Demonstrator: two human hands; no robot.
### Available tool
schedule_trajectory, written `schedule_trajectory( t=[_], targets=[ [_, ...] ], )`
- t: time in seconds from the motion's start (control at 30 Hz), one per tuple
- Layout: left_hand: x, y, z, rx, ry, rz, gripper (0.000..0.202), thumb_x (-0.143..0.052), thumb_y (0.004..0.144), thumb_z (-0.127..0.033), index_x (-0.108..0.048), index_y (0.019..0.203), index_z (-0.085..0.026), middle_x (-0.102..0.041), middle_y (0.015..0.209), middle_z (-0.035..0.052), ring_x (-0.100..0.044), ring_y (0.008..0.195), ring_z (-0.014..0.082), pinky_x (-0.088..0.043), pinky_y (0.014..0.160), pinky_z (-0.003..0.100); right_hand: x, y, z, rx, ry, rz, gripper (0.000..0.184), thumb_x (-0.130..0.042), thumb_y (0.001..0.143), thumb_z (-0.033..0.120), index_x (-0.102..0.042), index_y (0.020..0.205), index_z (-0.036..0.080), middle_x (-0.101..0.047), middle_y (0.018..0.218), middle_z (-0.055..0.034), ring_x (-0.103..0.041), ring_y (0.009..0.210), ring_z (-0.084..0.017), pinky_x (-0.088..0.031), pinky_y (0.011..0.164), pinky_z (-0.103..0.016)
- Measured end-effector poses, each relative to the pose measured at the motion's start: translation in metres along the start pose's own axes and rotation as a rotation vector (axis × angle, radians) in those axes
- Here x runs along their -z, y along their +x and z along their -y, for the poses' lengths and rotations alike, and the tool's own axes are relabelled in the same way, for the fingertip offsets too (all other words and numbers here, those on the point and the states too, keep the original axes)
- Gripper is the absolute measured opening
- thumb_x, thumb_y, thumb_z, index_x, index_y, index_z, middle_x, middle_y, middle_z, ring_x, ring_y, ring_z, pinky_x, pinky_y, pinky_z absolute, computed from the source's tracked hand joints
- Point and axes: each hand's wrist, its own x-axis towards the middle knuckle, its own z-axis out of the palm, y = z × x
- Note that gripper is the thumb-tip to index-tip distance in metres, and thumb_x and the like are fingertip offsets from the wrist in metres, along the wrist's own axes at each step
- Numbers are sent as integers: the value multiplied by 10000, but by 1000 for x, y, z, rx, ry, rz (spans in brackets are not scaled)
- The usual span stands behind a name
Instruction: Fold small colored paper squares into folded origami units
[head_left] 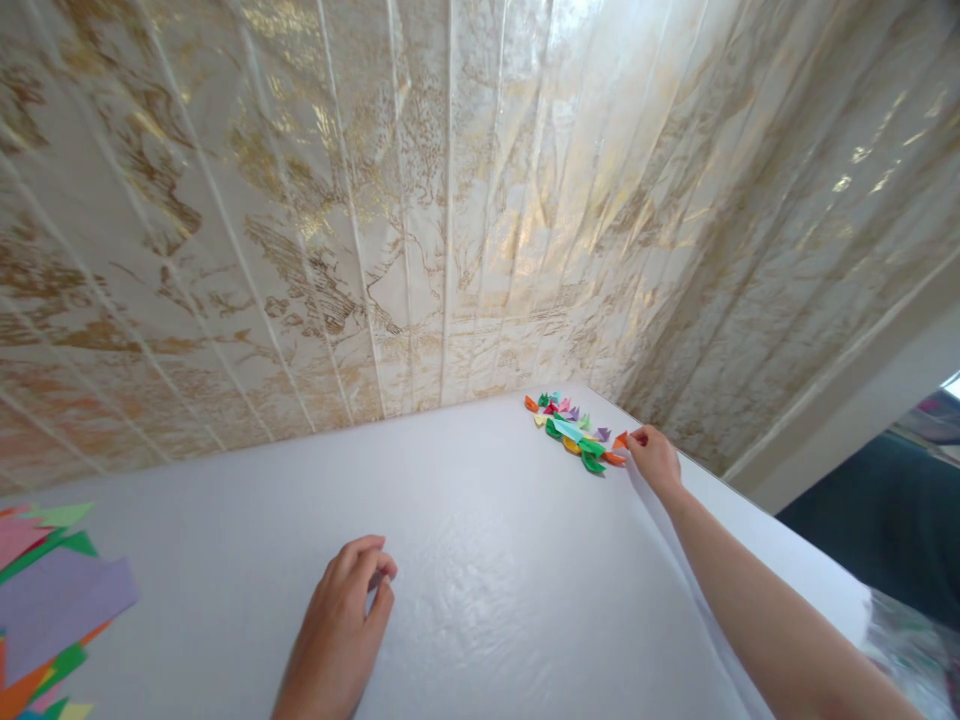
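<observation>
Out at the far right of the white table, my right hand pinches a small orange folded paper piece between thumb and fingertips. Beside it lies a cluster of small folded paper pieces in green, yellow, purple, pink, red and light blue. Another orange folded piece lies just below the pinched one. My left hand rests low over the table at centre left. Its fingers are loosely curved, the thumb is apart from them, and nothing shows in it.
Colourful paper sheets and scraps are heaped at the left edge of the table. A patterned gold and white curtain hangs along the back and right. Clear plastic lies at the lower right, beyond the table's edge.
</observation>
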Motion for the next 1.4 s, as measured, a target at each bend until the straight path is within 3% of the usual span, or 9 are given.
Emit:
schedule_trajectory(
  t=[0.33,0.6,0.7,0.87,0.97,1.1,1.2,1.3,1.4],
  targets=[
    [0,-2,1,-10,11,-2,164,-438,841,-209,-596,810,-236,-600,1093,56,-573,1070,246,-489,942,450,-13,-8,-2,5,13,47,149,-526,714,327,-589,674,198,-628,688,-43,-508,626,-178,-309,559,-275],
    [0,-1,0,4,-11,-4,177,-426,860,-243,-597,814,-235,-601,1095,61,-575,1081,243,-500,934,436,12,-18,8,-34,119,-58,277,-438,730,278,-606,915,158,-652,869,-125,-559,771,-241,-393,685,-341],
    [-1,0,1,4,-18,-7,183,-422,863,-248,-598,814,-232,-604,1086,64,-582,1072,245,-503,930,443,18,-29,35,17,199,-45,288,-398,770,279,-594,931,142,-647,925,-150,-563,771,-237,-410,721,-358],
    [-2,1,4,0,-44,-3,167,-436,857,-257,-597,825,-230,-608,1086,69,-586,1066,254,-486,950,472,12,-97,120,278,367,214,212,-448,825,308,-619,866,189,-630,726,-15,-572,689,-173,-433,678,-274],
    [-4,4,6,11,-127,-23,160,-448,841,-264,-604,851,-232,-615,1093,71,-579,1083,263,-484,959,480,7,-164,180,418,587,585,194,-442,843,227,-626,889,187,-562,622,33,-523,585,-126,-401,591,-226],
    [0,5,-3,116,-290,-113,178,-476,794,-247,-620,898,-229,-632,1076,68,-585,1085,269,-465,988,482,3,-245,244,394,842,1007,165,-463,809,162,-624,831,190,-508,555,60,-464,514,-97,-354,530,-202],
    [6,3,-15,218,-474,-189,284,-456,716,-127,-602,938,-227,-640,1027,50,-610,1004,223,-507,911,391,0,-280,269,310,1017,1131,122,-478,799,185,-597,772,186,-496,569,52,-462,526,-105,-359,530,-211],
    [7,5,-15,332,-578,-237,379,-421,645,-27,-579,918,-238,-643,966,18,-619,911,174,-516,827,303,-11,-293,276,325,1078,1078,147,-512,847,300,-599,805,190,-533,648,25,-478,573,-125,-366,541,-228],
    [5,6,-11,358,-586,-265,403,-406,630,13,-582,884,-245,-629,971,1,-604,887,153,-506,789,267,-24,-295,271,345,1065,1078,197,-505,884,371,-603,876,201,-550,689,12,-486,588,-141,-376,549,-242]
  ],
)
